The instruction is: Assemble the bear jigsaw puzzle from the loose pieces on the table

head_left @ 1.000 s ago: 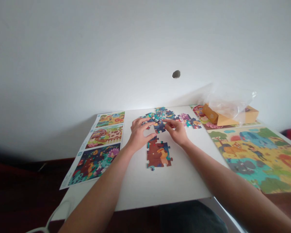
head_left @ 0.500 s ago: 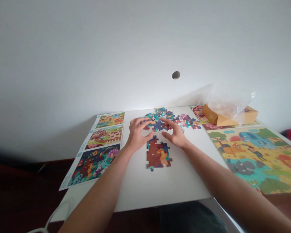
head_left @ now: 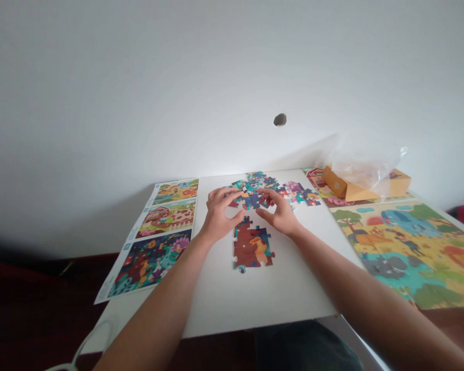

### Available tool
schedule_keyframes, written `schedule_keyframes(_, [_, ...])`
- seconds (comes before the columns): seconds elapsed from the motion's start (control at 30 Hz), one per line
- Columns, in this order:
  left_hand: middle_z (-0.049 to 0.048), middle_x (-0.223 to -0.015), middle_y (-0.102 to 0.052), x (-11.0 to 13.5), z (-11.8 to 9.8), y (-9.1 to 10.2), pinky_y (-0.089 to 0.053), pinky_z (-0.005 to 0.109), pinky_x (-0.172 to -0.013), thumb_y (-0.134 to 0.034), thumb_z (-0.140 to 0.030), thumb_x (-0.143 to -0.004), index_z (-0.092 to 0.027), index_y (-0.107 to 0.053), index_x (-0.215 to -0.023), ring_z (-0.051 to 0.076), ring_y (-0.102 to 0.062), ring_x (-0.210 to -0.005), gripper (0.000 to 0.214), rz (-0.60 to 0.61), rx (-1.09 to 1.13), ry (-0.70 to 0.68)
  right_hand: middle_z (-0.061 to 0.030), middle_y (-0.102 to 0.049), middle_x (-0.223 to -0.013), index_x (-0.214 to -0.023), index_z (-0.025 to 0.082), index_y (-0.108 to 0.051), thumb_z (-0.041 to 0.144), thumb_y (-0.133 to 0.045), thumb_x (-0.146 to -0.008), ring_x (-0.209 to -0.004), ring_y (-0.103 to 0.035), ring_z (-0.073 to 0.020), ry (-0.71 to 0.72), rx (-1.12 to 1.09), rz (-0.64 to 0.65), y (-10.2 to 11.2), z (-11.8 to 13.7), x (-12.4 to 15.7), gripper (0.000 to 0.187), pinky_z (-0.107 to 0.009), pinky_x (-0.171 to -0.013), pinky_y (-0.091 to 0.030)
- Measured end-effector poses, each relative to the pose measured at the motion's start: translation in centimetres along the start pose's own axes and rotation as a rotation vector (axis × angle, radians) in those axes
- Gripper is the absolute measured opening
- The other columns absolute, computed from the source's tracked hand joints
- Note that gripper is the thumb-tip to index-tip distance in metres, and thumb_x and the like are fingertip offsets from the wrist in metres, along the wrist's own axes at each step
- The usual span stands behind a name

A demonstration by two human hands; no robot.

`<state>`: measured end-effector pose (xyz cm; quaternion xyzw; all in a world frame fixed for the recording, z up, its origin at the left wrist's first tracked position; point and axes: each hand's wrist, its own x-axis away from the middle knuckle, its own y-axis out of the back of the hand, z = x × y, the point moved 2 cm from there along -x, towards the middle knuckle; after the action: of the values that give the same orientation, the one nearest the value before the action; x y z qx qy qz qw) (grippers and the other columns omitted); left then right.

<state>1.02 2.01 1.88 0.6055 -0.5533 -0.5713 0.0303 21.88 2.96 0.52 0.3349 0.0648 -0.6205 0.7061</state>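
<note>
Both of my hands hover over the near side of a pile of loose jigsaw pieces (head_left: 257,180). My left hand (head_left: 220,214) has its thumb and fingers curved apart, with nothing visible in its grasp. Facing it, my right hand (head_left: 280,211) is curved the same way, its fingertips close to the pieces; whether they touch one I cannot tell. Below the hands lies a joined puzzle section (head_left: 252,247) showing a brown bear and an orange animal. Parts of the pile are hidden behind my fingers.
On the left a picture sheet (head_left: 150,257) shows three scenes. A finished animal puzzle (head_left: 421,252) lies to the right. Behind it, a yellow box (head_left: 355,190) and a clear plastic bag (head_left: 367,159) rest on a farm picture. The white table (head_left: 263,304) meets a wall.
My right hand's thumb and fingers have shifted very slightly left. My left hand, the joined section and the pile look the same.
</note>
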Motion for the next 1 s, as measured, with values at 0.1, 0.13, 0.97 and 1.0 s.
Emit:
schedule_keyframes(0.1, [0.0047,-0.127,-0.061,0.0,0.0,0.1,-0.034,0.047,-0.109,-0.07,-0.031,-0.081,-0.028,-0.062,-0.125,0.027,-0.05,-0.123,0.045,0.018,0.0,0.004,-0.0022,-0.061,-0.092,-0.124,0.023,-0.059,0.029,-0.067,-0.078,-0.079,-0.052,-0.0166,0.006,0.018,-0.008,-0.1,0.0,0.0,0.047,-0.032,-0.077,-0.045])
schedule_keyframes(0.13, [0.005,-0.127,-0.061,0.0,-0.1,0.1,-0.035,0.047,-0.108,-0.071,-0.032,-0.081,-0.028,-0.062,-0.125,0.027,-0.05,-0.123,0.045,0.018,-0.002,0.004,-0.0021,-0.061,-0.091,-0.123,0.023,-0.059,0.029,-0.068,-0.078,-0.079,-0.052,-0.0166,0.005,0.022,-0.007,-0.1,0.0,0.0,0.046,-0.032,-0.076,-0.045])
schedule_keyframes(0.97, [0.012,-0.147,-0.04,1.5,1.1,-1.8,-0.026,0.063,-0.113,-0.083,-0.054,-0.064,-0.031,-0.06,-0.131,0.043,-0.022,-0.143,0.074,0.498,-0.037,0.047,-0.0012,-0.068,-0.071,-0.079,0.018,-0.066,0.031,-0.061,-0.077,-0.067,-0.059,-0.0153,-0.239,-0.027,-0.118,0.1,-1.1,-0.5,0.014,-0.028,-0.068,-0.044])
schedule_keyframes(1.0, [0.0113,-0.148,-0.038,1.6,1.1,-1.8,-0.025,0.064,-0.114,-0.083,-0.054,-0.065,-0.032,-0.061,-0.129,0.043,-0.019,-0.144,0.071,0.517,-0.038,0.036,-0.0011,-0.067,-0.07,-0.078,0.019,-0.066,0.031,-0.061,-0.076,-0.066,-0.059,-0.0152,-0.246,-0.023,-0.123,0.2,-1.1,-0.5,0.013,-0.028,-0.068,-0.044])
